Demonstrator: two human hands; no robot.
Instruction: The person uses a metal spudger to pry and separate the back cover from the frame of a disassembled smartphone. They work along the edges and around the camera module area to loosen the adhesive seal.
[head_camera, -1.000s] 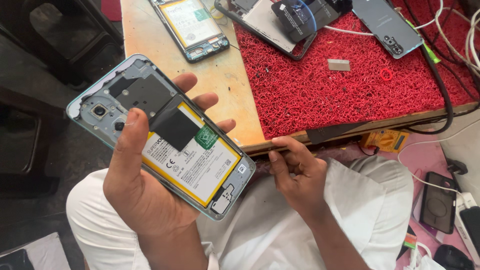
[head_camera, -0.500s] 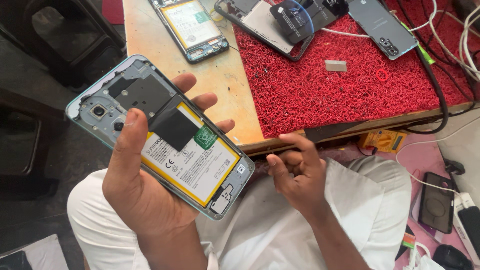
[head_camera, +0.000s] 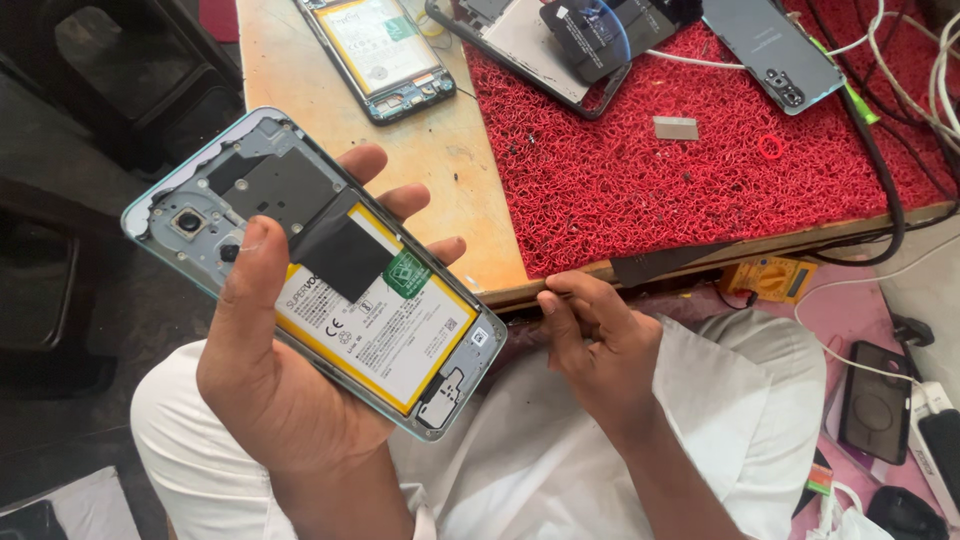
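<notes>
Left hand (head_camera: 270, 390) is wrapped around an opened phone (head_camera: 330, 270) with its back cover off, thumb laid across the black shielding, fingertips poking out past the far edge. The phone sits tilted in the air over the lap, just off the near corner of the wooden bench (head_camera: 440, 170). Right hand (head_camera: 600, 345) is loosely curled below the bench edge, fingers bent inward; whether it pinches anything I can't tell, the fingertips hide it. On the bench, a second opened phone (head_camera: 385, 50) is cut off by the top of the view, beside the red mat (head_camera: 680, 190). Since a second ago the left hand has kept its grip, and the right hand's fingers have curled in a little.
</notes>
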